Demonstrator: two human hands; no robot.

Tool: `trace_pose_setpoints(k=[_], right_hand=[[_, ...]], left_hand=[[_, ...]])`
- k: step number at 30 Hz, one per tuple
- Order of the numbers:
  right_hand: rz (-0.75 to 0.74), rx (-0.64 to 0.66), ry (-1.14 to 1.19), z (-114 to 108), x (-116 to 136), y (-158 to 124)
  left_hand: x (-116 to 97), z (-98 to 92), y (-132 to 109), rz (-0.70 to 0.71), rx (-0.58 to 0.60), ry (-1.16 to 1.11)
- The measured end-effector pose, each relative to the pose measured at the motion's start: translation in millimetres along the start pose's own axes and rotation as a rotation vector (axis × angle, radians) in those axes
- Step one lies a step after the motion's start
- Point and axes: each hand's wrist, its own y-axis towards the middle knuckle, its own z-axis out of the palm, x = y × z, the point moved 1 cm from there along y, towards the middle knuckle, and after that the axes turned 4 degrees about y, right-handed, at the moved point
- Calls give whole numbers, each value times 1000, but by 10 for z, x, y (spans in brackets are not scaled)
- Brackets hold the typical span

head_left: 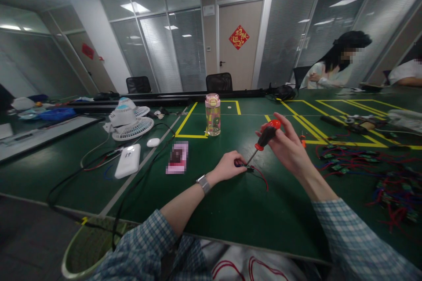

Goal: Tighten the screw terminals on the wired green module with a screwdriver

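My right hand (290,142) grips a screwdriver (267,135) by its black and red handle, the shaft slanting down to the left. Its tip meets or nearly meets a small green circuit board (250,169) on the green table. With fingers curled, my left hand (229,165) pinches the board's left side and partly hides it. Red wires (264,180) trail from the board to the right. Whether the tip sits in a screw is too small to tell.
Many wired circuit boards (398,189) lie heaped at the right. A water bottle (213,115) stands ahead; a white power bank (128,161), a blurred pink card (177,158) and a white fan (128,120) are left. A green basket (74,248) stands below the edge. A person (332,66) sits across.
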Motion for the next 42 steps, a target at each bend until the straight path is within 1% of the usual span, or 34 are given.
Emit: trace_pose_setpoints(k=[6,10,15,22,28,37,42], right_hand=[[29,8,23,36,35,15],[-1,-9,9,20,27,9],[-17,17,-38,29,15,-13],[21,18,4,43,17,7],[-20,-3,-27,18,10,-7],[22,11,13,41,12,10],[5,5,9,23,7,0]], left_hand=[[-15,1,10,3,-5,14],[-22,0,18,2,-10,56],[-27,-3,17,6,-17,65],[-37,-5,10,9,-19,40],[-70,-27,3,-18,-5,46],[-40,-5,17,0,-17,39],[-55,-13,20,-6,-14,49]])
